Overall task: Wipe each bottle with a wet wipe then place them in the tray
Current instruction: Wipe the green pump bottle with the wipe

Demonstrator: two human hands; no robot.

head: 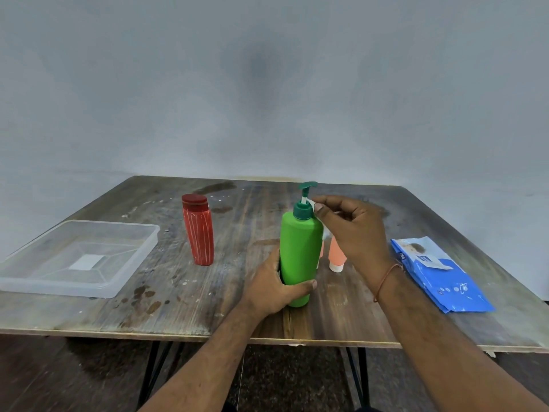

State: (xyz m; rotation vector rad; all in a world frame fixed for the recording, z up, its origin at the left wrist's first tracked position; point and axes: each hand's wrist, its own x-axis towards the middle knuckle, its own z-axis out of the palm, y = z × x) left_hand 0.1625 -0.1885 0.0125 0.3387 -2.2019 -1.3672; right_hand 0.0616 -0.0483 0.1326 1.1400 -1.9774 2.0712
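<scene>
Left hand (274, 288) fingers wrap the upright green pump bottle (300, 257) low down. Right hand (353, 230) fingers pinch a white wet wipe (312, 203) against the pump neck.

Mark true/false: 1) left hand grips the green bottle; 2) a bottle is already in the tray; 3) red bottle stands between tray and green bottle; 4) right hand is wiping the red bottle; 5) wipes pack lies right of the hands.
1. True: the left hand grips the green bottle near its base.
2. False: the tray holds no bottle.
3. True: the red bottle stands upright between them.
4. False: the right hand pinches a wipe at the green bottle's pump neck.
5. True: the wipes pack lies to the right.
</scene>
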